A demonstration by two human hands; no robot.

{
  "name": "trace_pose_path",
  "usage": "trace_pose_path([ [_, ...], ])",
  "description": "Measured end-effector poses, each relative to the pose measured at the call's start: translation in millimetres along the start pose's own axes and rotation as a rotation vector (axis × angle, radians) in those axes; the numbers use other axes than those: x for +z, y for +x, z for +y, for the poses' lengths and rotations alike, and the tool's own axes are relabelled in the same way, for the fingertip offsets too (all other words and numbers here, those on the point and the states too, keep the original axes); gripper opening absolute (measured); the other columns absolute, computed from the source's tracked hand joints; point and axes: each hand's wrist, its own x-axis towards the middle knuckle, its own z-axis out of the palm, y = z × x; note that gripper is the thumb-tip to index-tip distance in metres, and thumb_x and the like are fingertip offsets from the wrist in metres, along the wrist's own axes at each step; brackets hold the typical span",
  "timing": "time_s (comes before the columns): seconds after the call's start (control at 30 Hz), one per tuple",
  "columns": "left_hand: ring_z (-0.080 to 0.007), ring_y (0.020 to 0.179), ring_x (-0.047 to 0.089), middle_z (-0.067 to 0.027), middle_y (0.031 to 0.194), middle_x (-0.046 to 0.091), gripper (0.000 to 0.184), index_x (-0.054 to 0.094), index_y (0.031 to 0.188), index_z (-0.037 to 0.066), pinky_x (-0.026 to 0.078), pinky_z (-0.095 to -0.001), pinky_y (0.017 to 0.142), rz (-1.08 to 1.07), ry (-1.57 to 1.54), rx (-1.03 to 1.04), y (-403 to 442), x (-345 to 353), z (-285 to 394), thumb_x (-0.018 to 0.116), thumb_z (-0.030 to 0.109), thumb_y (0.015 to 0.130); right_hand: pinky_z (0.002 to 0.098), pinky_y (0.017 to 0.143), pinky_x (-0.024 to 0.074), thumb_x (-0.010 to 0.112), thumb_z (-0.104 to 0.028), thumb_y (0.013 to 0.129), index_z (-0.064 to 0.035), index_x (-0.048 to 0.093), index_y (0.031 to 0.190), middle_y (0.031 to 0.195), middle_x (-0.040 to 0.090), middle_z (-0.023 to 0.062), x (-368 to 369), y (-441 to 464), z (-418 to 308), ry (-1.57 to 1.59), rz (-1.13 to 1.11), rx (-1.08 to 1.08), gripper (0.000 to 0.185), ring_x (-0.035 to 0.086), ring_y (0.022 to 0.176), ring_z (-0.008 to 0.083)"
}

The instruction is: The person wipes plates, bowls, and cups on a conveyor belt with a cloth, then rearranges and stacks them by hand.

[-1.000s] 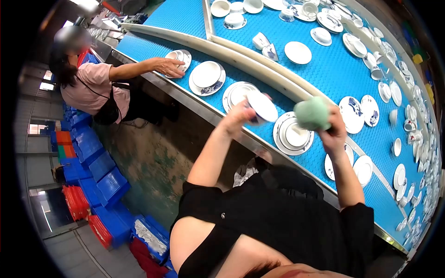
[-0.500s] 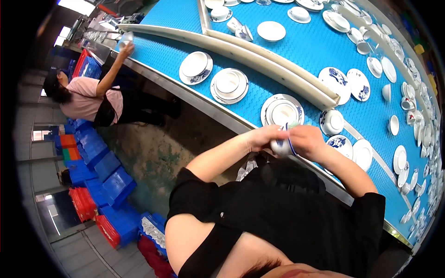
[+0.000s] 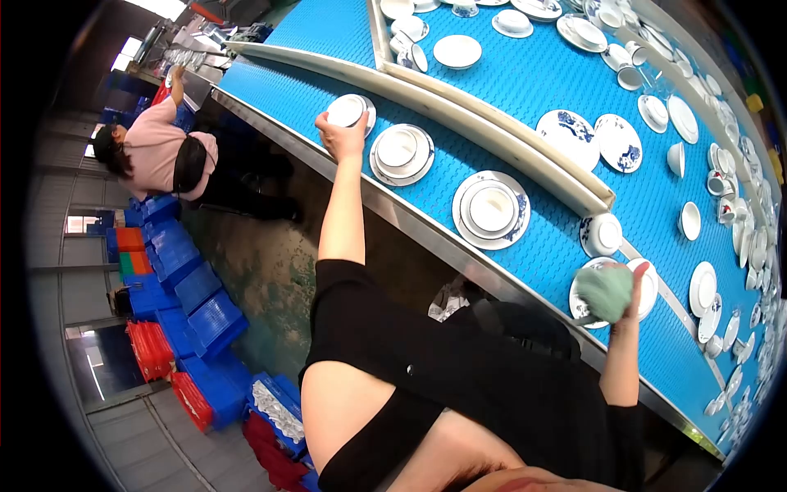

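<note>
Whereas the left grip (image 3: 341, 139), arm outstretched, curls around a white bowl (image 3: 346, 110), the right grip (image 3: 634, 303) clasps a green cloth (image 3: 605, 293).

L arm (image 3: 343, 205) extended over belt (image 3: 279, 86) edge, L hand (image 3: 341, 139) cupped, thumb & fingers apart, R forearm (image 3: 621, 361) at belt edge, R hand (image 3: 634, 297) gripping

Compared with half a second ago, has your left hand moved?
Yes: judged against the white rail, the left hand has gone leftward, away from the rail's near end.
</note>
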Motion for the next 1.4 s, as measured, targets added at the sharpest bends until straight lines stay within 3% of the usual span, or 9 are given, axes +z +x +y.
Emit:
trace_pose_path([
  [0.1, -0.0359, 0.107, 0.044, -0.0208, 0.112, 0.046, 0.086, 0.03, 0.114, 0.002, 0.035, -0.0418, 0.091, -0.047, 0.036, -0.104, 5, 4, -10, 0.082, 0.037, 0.054, 0.032, 0.053, 0.0491, 0.053, -0.037, 0.086, -0.0038, 0.056, 0.084, 0.066, 0.056, 0.0049, -71, -5, -34, -0.323, 0.261, -0.145, 0.034, 0.056, 0.058, 0.0169],
  [0.27, -0.0371, 0.133, 0.001, -0.0304, 0.136, 0.016, 0.107, 0.013, 0.132, -0.003, 0.006, -0.0416, 0.108, -0.076, 0.035, -0.201, -18, 31, -16, 0.07, 0.055, 0.063, 0.0329, 0.078, 0.0467, 0.073, -0.023, 0.064, -0.0082, 0.047, 0.118, 0.101, 0.058, 0.0143, -62, -11, -72, -1.665, 0.569, -0.301, 0.062, 0.058, 0.091, 0.0277],
  [0.33, -0.0387, 0.129, 0.015, -0.0297, 0.134, 0.021, 0.092, 0.019, 0.13, -0.004, 0.014, -0.0422, 0.106, 0.068, -0.07, -0.065, -42, 37, -9, 0.067, 0.048, 0.071, 0.0357, 0.084, 0.0447, 0.074, -0.025, 0.063, -0.0096, 0.041, 0.126, 0.114, 0.054, 0.0179, -88, 8, -70, -1.837, 0.472, -0.498, 0.073, 0.054, 0.102, 0.0313],
  [0.53, -0.0353, 0.115, 0.038, -0.0217, 0.124, 0.04, 0.065, 0.032, 0.124, -0.003, 0.029, -0.0425, 0.098, -0.002, -0.325, 0.408, -207, -5, 79, 0.067, 0.013, 0.072, 0.0366, 0.092, 0.0399, 0.077, -0.03, 0.057, -0.0095, 0.034, 0.132, 0.124, 0.048, 0.0168, -92, 24, -75, -1.823, 0.441, -0.216, 0.089, 0.049, 0.111, 0.0299],
  [0.83, -0.0294, 0.101, 0.05, -0.0115, 0.108, 0.055, 0.024, 0.056, 0.093, 0.006, 0.038, -0.0372, 0.086, -0.736, -0.544, 0.568, -413, -47, 180, 0.064, 0.017, 0.074, 0.0353, 0.088, 0.0421, 0.075, -0.042, 0.057, -0.0086, 0.034, 0.132, 0.118, 0.053, 0.0191, -173, 1, -117, -1.565, 0.547, -0.236, 0.091, 0.053, 0.107, 0.0304],
  [1.07, -0.0207, 0.108, 0.049, -0.0101, 0.121, 0.049, 0.048, 0.042, 0.123, 0.008, 0.04, -0.0353, 0.088, -1.675, -0.965, -0.465, -472, -38, 219, 0.049, 0.04, 0.088, 0.0296, 0.093, 0.0376, 0.047, -0.028, 0.09, -0.0001, 0.042, 0.125, 0.12, 0.05, 0.0074, -273, -48, -123, -0.494, 0.036, -0.031, 0.045, 0.046, 0.111, 0.0164],
  [1.13, -0.0233, 0.111, 0.047, -0.0107, 0.126, 0.044, 0.072, 0.032, 0.13, 0.007, 0.042, -0.0393, 0.088, -1.884, -1.208, -0.732, -482, -40, 233, 0.045, 0.058, 0.082, 0.0301, 0.096, 0.0351, 0.037, -0.019, 0.092, -0.0008, 0.051, 0.118, 0.116, 0.054, 0.0089, -204, -78, -120, -1.042, 0.192, -0.178, 0.035, 0.048, 0.108, 0.0166],
  [1.17, -0.0244, 0.115, 0.045, -0.011, 0.129, 0.041, 0.076, 0.029, 0.132, 0.008, 0.042, -0.0415, 0.089, -1.984, -1.323, -0.864, -490, -41, 240, 0.043, 0.062, 0.081, 0.0302, 0.093, 0.0375, 0.039, -0.016, 0.089, -0.0033, 0.055, 0.114, 0.109, 0.057, 0.0099, -221, -67, -123, -1.329, -0.174, -0.221, 0.033, 0.052, 0.099, 0.0155],
  [1.4, -0.0216, 0.108, 0.052, -0.0117, 0.117, 0.054, 0.065, 0.044, 0.122, -0.001, 0.041, -0.034, 0.092, -1.613, -0.992, -0.943, -521, -41, 242, 0.036, 0.054, 0.088, 0.0263, 0.065, 0.0443, 0.07, -0.034, 0.069, -0.0082, 0.06, 0.109, 0.073, 0.057, 0.0056, -204, -89, -193, -1.539, 0.049, -0.077, 0.049, 0.055, 0.071, 0.0122],
])
